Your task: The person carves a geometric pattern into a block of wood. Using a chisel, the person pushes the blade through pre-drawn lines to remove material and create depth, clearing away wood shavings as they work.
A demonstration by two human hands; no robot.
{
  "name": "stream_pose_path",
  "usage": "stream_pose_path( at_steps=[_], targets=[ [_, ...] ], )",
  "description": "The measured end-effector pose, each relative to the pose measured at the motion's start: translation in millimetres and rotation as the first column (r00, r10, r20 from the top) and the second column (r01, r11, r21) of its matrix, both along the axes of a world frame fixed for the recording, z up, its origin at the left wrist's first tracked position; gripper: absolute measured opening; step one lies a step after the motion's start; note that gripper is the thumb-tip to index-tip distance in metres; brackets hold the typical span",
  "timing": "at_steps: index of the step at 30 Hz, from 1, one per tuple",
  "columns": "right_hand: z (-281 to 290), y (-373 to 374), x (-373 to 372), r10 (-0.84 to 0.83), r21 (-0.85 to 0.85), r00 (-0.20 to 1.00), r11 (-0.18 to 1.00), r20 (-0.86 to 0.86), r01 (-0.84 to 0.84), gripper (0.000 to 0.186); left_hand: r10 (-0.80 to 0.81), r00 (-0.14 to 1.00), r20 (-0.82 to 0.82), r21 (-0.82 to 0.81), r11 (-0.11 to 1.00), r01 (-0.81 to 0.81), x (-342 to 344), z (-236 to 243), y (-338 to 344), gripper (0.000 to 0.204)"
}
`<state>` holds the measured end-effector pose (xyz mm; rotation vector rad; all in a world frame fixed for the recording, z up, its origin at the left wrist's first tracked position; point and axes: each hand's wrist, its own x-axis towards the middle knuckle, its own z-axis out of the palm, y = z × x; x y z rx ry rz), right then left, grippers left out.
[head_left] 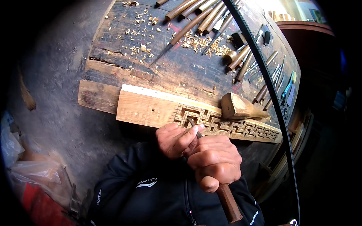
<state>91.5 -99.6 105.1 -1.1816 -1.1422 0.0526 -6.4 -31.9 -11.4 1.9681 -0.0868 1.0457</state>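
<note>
My right hand (215, 160) is closed in a fist around a carving chisel, whose brown wooden handle (229, 203) sticks out below it. My left hand (175, 139) is closed close to the blade, its fingers pinching the chisel and resting by the near edge of a pale wooden board (145, 107). The metal blade (191, 121) meets the left end of a carved, grid-lined fretwork pattern (241, 128) along the board's right half. The exact contact of the tip is hard to make out. The board's left half is plain with one small hole.
A wooden mallet (241, 106) lies at the board's far edge. Many wood-handled chisels (211, 19) and wood shavings (200, 43) spread over the worn workbench (113, 69). A dark strap (260, 60) crosses the right side. Plastic bags (37, 171) sit at lower left.
</note>
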Motion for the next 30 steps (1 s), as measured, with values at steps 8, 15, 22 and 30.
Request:
stream_pose_path(
  at_steps=[8,15,22,30],
  targets=[
    [8,-37,-39,-0.263,0.064,0.963,0.964,0.052,0.260,0.048,-0.112,0.991,-0.066,0.033,0.993,0.114,5,14,10,0.055],
    [7,-55,-42,-0.176,0.070,0.984,0.982,0.003,0.176,0.034,-0.163,0.981,-0.109,0.095,0.980,0.173,5,25,15,0.051],
    [11,-56,-14,0.095,0.095,0.985,0.992,-0.145,-0.082,0.067,-0.117,0.983,-0.143,0.102,0.986,0.132,2,17,17,0.051],
    [10,-48,5,0.280,0.084,0.944,0.959,-0.175,-0.269,0.075,-0.069,0.991,-0.116,0.057,0.995,0.076,4,14,13,0.042]
  ],
)
